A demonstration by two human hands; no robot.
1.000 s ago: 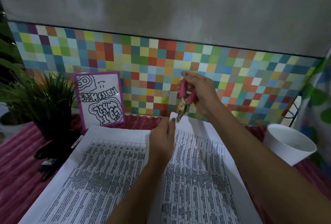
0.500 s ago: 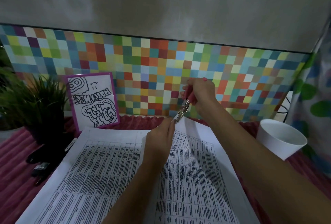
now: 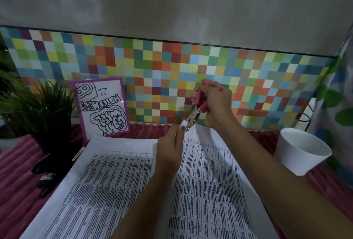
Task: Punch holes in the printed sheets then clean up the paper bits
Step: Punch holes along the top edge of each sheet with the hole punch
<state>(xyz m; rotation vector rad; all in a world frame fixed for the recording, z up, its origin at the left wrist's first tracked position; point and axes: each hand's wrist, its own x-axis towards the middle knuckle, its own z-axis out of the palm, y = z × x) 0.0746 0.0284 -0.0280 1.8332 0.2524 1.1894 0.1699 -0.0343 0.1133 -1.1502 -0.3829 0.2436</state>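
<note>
While your left hand (image 3: pixel 170 149) pinched the raised far corner of the right-hand printed sheet (image 3: pixel 206 181) just off the surface (image 3: pixel 23 191), your right hand (image 3: pixel 215 103) gripped the pink-handled punch (image 3: pixel 194 112), long axis slanting down-left, metal head meeting that corner.

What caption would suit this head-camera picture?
Right hand works a hole punch on the printed sheet the left hand holds.

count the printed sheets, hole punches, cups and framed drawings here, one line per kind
printed sheets: 2
hole punch: 1
white cup: 1
framed drawing: 1
total: 5
</note>
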